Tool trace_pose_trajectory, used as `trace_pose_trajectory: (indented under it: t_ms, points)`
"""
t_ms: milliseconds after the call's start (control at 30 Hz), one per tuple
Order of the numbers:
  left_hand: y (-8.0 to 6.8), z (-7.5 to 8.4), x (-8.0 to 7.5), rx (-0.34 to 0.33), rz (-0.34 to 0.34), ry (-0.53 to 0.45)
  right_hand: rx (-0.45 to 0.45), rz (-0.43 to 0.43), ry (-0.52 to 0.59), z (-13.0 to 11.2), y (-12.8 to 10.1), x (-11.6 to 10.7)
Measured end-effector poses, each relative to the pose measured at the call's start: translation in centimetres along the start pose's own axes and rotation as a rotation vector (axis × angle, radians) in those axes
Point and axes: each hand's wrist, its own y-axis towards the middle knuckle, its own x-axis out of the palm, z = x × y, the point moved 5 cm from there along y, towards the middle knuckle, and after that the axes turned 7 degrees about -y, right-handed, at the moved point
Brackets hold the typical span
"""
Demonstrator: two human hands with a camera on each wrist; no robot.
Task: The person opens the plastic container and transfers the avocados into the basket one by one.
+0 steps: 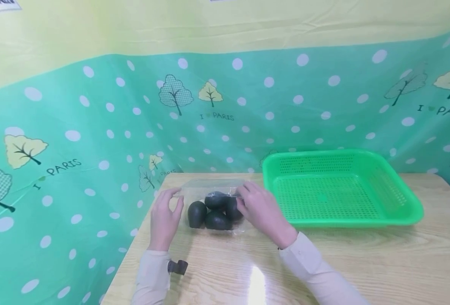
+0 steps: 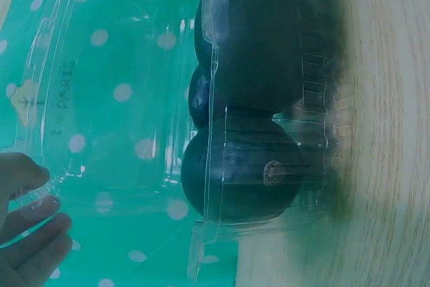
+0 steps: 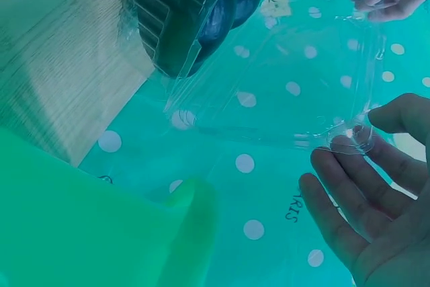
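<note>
A clear plastic clamshell box (image 1: pixel 240 229) sits on the table, holding several dark avocados (image 1: pixel 196 214). Its transparent lid (image 3: pixel 289 92) stands raised on the far side of the fruit. At the lid's left corner, my left hand (image 1: pixel 163 222) pinches the edge between thumb and fingers. My right hand (image 1: pixel 264 212) pinches the opposite corner, seen closely in the right wrist view with the thumb above the lip and fingertips below it. In the left wrist view, the nearest avocado (image 2: pixel 248 173) shows a brown stem scar through the box wall.
Right of the box stands a green perforated plastic basket (image 1: pixel 404 199), nothing lying in it. Both are on a light wooden table (image 1: pixel 217 271). A green dotted cloth (image 1: pixel 225 101) hangs along the back and left edges. A small black device (image 1: pixel 178 267) is on the left wrist.
</note>
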Motion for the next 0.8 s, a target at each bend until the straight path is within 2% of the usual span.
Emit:
trace_pose_trajectory:
  t_ms: [200,300,567,800]
  points:
    - [0.4,-0.2,0.2,-0.011,0.005,-0.015,0.006,0.032,0.001,0.4,0.2,0.0]
    - [0.6,-0.2,0.3,-0.026,0.003,-0.041,0.024,0.014,0.023,0.6,0.4,0.1]
    - [1.1,-0.8,0.5,-0.136,-0.008,-0.182,0.128,-0.094,0.121,1.9,0.7,0.9]
    - [1.6,-1.2,0.7,-0.197,-0.008,-0.282,0.156,-0.078,0.143,2.7,1.0,0.9]
